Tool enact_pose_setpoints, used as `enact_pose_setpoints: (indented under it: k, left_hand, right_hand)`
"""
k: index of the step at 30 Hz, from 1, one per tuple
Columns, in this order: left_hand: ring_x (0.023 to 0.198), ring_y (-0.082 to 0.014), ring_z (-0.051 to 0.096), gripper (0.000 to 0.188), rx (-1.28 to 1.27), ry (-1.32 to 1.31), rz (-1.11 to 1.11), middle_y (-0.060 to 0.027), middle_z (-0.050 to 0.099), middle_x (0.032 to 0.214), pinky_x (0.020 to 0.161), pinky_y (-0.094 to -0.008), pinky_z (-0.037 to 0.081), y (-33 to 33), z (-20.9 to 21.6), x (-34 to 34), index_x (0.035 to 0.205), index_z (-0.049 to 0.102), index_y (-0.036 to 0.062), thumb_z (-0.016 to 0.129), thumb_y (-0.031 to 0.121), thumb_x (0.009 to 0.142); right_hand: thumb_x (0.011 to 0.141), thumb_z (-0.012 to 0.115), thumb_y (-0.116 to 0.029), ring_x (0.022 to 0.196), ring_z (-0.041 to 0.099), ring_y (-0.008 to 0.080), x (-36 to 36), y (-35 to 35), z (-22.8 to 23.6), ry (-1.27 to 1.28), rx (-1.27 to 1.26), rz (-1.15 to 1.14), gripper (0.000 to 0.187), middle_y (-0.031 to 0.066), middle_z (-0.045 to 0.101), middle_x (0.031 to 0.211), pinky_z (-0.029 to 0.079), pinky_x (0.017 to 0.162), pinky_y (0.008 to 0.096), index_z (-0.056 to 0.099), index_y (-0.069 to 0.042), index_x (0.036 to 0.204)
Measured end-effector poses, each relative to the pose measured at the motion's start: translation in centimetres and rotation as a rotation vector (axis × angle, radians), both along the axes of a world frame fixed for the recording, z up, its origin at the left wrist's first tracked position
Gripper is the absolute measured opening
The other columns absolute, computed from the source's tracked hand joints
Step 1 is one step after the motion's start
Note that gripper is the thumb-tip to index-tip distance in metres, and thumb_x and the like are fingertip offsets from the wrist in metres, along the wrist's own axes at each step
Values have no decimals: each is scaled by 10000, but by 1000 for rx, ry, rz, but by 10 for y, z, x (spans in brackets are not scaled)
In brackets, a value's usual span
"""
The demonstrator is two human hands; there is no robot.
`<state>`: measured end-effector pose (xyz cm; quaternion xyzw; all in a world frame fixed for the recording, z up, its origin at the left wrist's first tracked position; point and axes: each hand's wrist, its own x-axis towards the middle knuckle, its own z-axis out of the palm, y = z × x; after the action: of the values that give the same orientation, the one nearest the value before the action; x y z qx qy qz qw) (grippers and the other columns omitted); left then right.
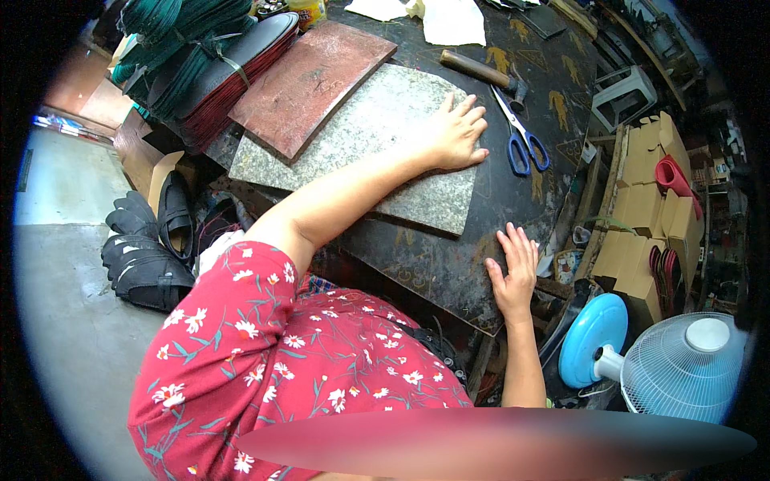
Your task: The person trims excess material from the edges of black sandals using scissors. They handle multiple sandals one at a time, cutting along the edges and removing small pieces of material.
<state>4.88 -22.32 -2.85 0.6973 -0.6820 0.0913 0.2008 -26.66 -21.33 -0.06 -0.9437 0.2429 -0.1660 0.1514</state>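
My left hand [459,138] lies palm down on a speckled grey stone slab [401,108], near its right side, fingers spread and holding nothing. Fingers stretched, my right hand [516,268] is open and empty at the right front edge of the dark worktable [437,268]. Scissors [521,140] with blue handles lie on the table just right of the slab, blades half apart. Behind them rests a hammer [485,72] with a wooden handle. A reddish-brown board [321,84] overlaps the slab's far left part.
Tied stacks of dark shoe pieces [216,80] stand at the far left. Black shoes [156,248] are heaped left of the table. Pale sheets [453,22] lie at the back. On the right are cardboard boxes [642,216], a white plastic stool [623,98] and a fan [682,365].
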Motion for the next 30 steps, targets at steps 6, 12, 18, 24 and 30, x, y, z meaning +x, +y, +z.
enact_pose_setpoints:
  k: [6,12,18,24,30]
  left_hand:
    - [1406,-395,390,589,-82,-55,-55,-212,518,1384,1126,-638,287,2,-8,-7,1196,594,10,595,514,892]
    - [1402,-376,413,610,-20,-159,-212,-210,545,1355,1127,-623,299,20,-3,-18,1236,605,34,561,549,911]
    - [1146,-450,495,370,-244,53,-369,-264,529,1201,1005,-517,407,24,9,-25,1011,567,-17,652,287,819]
    - [1170,-402,515,358,-229,-15,-294,-211,530,1273,1001,-502,428,47,7,-26,1098,597,42,641,337,900]
    - [1370,-435,421,438,68,253,-93,-206,399,1531,1135,-477,358,122,45,-68,1281,565,63,606,376,976]
  right_hand:
    - [939,647,-329,1383,469,338,-6,-12,-11,-78,-15,-10,506,122,566,1438,256,1192,504,580,-93,1382]
    - [937,664,-268,1345,504,338,-6,-26,-17,-188,-18,-20,469,127,600,1393,317,1166,475,593,-81,1361]
    - [967,598,-381,1392,448,340,-23,-36,-27,-191,-147,-59,470,150,521,1477,309,1169,481,585,-187,1395]
    - [963,582,-442,1432,384,363,-31,-22,-41,-55,-210,-49,514,163,444,1538,245,1191,519,552,-240,1434]
    - [948,599,-430,1427,373,389,-36,-14,-28,-5,-190,-62,529,174,439,1532,252,1183,543,555,-204,1424]
